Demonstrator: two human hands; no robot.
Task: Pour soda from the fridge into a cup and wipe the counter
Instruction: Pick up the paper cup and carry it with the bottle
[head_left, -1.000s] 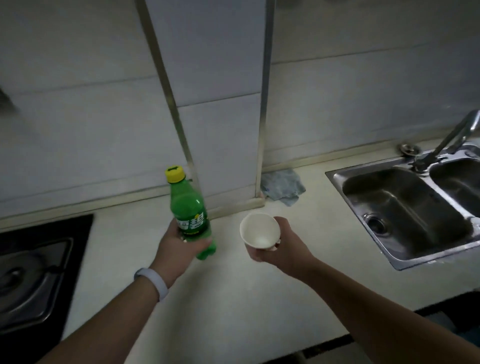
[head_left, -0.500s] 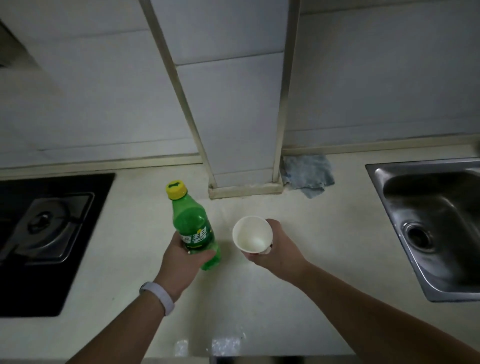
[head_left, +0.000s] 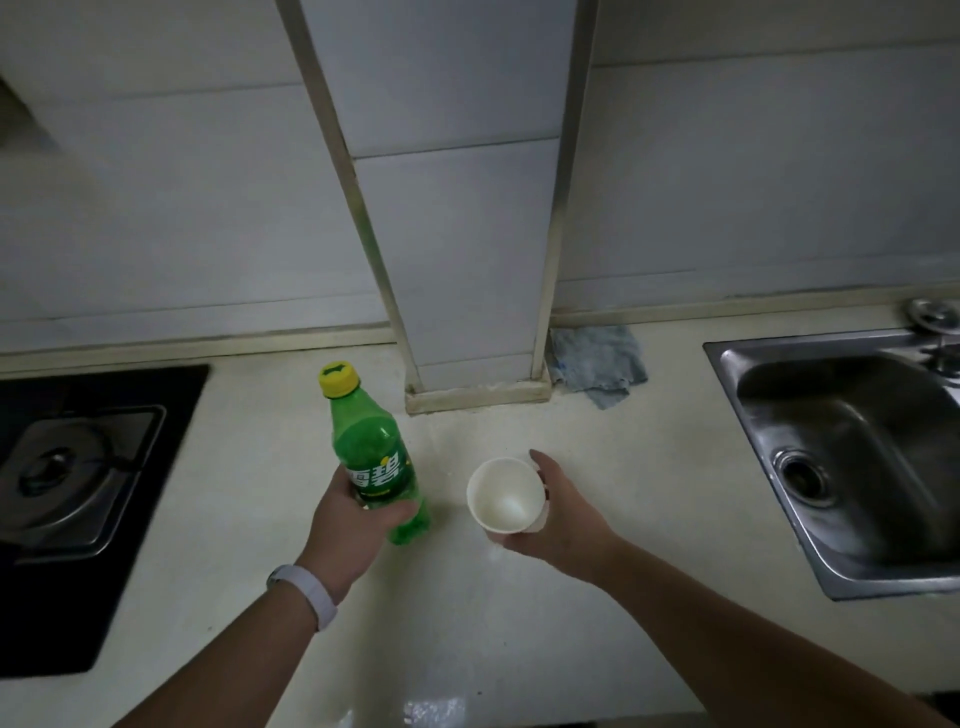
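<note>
A green soda bottle (head_left: 370, 452) with a yellow cap stands nearly upright, leaning a little left, low over the pale counter (head_left: 467, 623). My left hand (head_left: 353, 525) is wrapped around its lower half. To its right, my right hand (head_left: 558, 519) grips a white paper cup (head_left: 503, 494) from the side; the cup looks empty and sits at or just above the counter. A crumpled blue-grey cloth (head_left: 597, 361) lies at the back by the wall column.
A black gas hob (head_left: 67, 493) with a burner fills the left. A steel sink (head_left: 852, 457) is set into the counter at the right. A tiled column (head_left: 467, 260) juts out from the back wall between them.
The view has tilted down toward the counter. Both hands have lowered the bottle and the cup closer to the counter surface, still side by side.
</note>
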